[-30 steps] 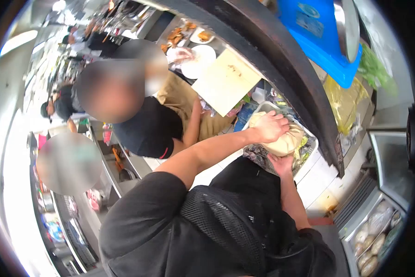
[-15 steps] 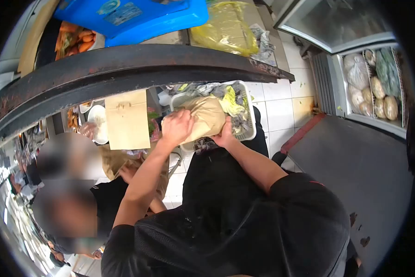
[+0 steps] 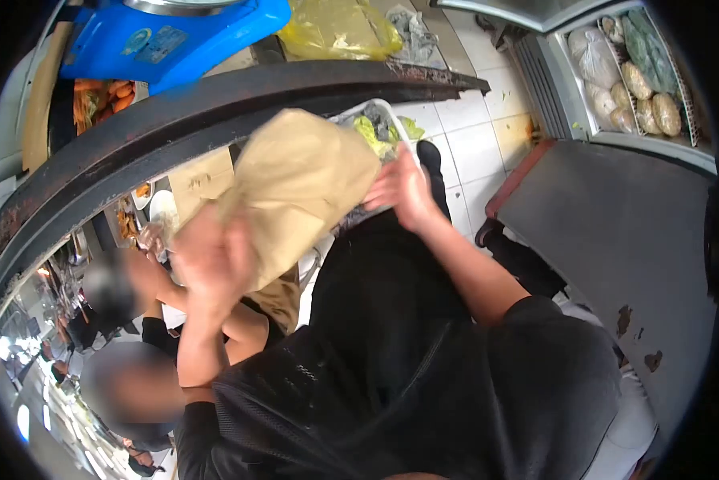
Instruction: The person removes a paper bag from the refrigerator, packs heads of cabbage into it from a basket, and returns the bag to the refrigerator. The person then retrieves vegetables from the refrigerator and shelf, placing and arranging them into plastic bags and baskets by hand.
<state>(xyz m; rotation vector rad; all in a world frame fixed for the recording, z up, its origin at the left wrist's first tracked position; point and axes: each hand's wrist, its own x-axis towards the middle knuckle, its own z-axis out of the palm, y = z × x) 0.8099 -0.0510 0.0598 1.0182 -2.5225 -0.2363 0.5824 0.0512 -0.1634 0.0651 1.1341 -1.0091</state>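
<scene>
A large brown paper bag (image 3: 307,188) is held up before me, tilted, hiding much of the white basket (image 3: 393,120) below it. My left hand (image 3: 215,252), smeared by motion, grips the near left edge of the bag. At the bag's right end is my right hand (image 3: 403,190), fingers stretched out and close to the paper; whether they touch it I cannot tell. Green leaves (image 3: 367,130) and grey crumpled scraps show in the basket. Left of the raised bag lies a flat piece of brown paper (image 3: 202,178).
A dark metal beam (image 3: 167,112) curves across the front. Beyond it are a blue tub (image 3: 175,40), a yellow plastic bag (image 3: 339,30) and carrots (image 3: 119,96). Co-workers stand close at my left. On the right are a grey panel (image 3: 615,232) and an open fridge (image 3: 631,80) with wrapped goods.
The paper bag has been lifted and spread out towards the left by my left hand. My right hand has opened and moved a little right and up. My view has shifted.
</scene>
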